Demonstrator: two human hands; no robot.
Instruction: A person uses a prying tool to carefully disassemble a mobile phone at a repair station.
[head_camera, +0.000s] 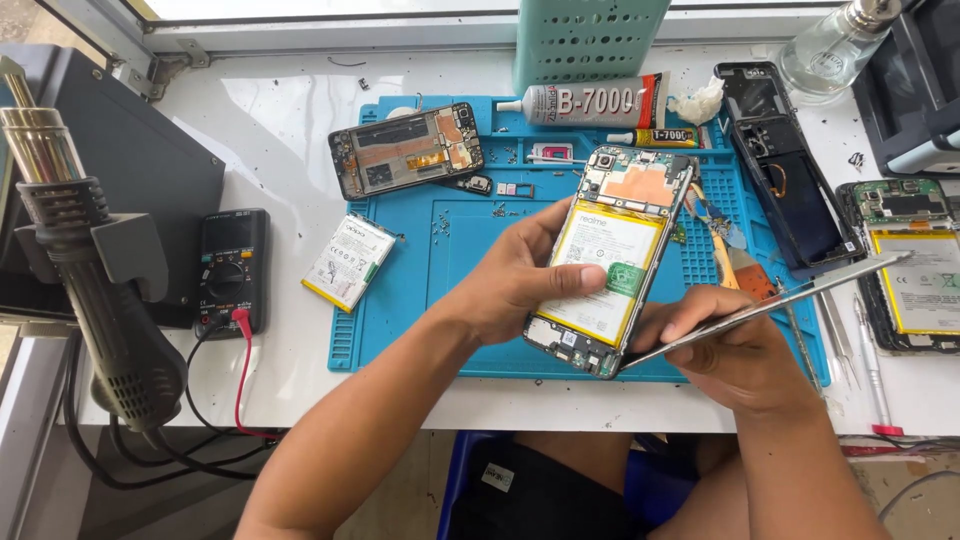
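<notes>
My left hand (520, 275) grips an opened phone (612, 262) with its back cover off, tilted above the blue work mat (400, 330). Its white and yellow battery and circuit board face me. My right hand (735, 345) holds a long thin metal pry tool (790, 300) whose tip touches the phone's lower right corner. My left thumb rests across the battery.
Another opened phone (405, 148) lies at the mat's back left, a loose battery (348, 262) beside the mat. A multimeter (232, 270) and heat gun (80, 260) stand left. Glue tubes (590, 102), a phone frame (785, 165), a third opened phone (915, 265) and tweezers (835, 335) lie right.
</notes>
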